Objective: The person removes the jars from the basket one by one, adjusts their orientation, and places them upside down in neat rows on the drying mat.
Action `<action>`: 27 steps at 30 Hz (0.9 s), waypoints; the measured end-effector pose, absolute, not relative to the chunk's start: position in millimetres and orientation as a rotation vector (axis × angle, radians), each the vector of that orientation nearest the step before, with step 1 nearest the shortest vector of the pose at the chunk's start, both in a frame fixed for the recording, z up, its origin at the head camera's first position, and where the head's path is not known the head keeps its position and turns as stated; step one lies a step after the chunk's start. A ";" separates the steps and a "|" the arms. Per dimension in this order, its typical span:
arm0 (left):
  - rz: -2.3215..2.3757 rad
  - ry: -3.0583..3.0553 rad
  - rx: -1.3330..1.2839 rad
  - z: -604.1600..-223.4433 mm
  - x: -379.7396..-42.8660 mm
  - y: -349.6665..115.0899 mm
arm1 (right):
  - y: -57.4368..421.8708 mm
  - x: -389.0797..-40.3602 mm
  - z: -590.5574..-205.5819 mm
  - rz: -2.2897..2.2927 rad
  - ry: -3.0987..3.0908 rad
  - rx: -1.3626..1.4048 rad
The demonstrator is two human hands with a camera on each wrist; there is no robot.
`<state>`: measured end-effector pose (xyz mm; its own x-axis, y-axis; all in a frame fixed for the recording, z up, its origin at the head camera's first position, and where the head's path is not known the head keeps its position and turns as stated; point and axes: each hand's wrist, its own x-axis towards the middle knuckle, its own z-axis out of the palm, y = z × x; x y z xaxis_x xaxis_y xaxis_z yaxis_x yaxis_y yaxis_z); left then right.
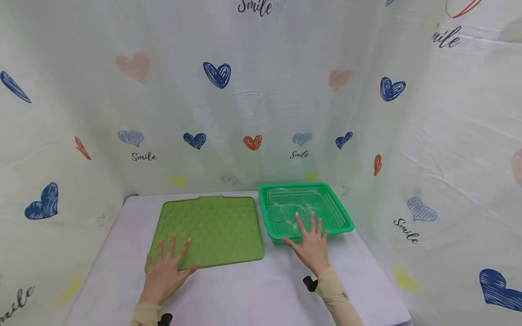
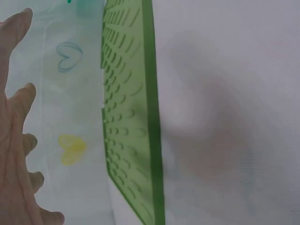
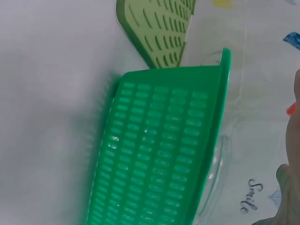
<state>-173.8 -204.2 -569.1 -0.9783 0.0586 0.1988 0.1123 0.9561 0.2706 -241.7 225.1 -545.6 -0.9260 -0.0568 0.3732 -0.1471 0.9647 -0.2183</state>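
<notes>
My left hand, fingers spread, hovers over the near left corner of a green ridged drying mat. It holds nothing; in the left wrist view its fingers stand apart from the mat. At the right, my right hand is spread at the near rim of a green plastic basket, its fingertips overlapping the basket in the head view. Several clear round dishes or bowls lie inside the basket, partly behind the fingers. Through the basket's slotted wall, only glints of them show.
Mat and basket stand side by side on a table with a white cloth. A pale curtain printed with hearts and "Smile" rises behind and at both sides. Dark wrist cameras sit on both wrists, over beige sleeves.
</notes>
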 end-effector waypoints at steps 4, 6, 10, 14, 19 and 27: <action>-0.411 -2.951 -0.119 -576.5 -170.8 -208.4 | 223.7 -253.8 -548.0 0.417 -2.799 0.089; -0.414 -2.968 -0.118 -580.2 -171.1 -209.0 | 223.0 -262.0 -548.1 0.482 -2.800 0.032; -0.430 -3.006 -0.096 -588.0 -168.4 -210.7 | 220.7 -278.5 -546.6 0.606 -2.764 -0.079; -0.456 -3.089 -0.054 -596.5 -164.2 -213.4 | 220.4 -288.6 -546.5 0.648 -2.771 -0.169; -0.435 -3.153 -0.003 -605.8 -160.0 -218.1 | 219.0 -297.4 -548.0 0.626 -2.813 -0.214; -0.494 -3.195 0.066 -610.1 -154.7 -227.2 | 218.8 -307.3 -551.9 0.649 -2.884 -0.252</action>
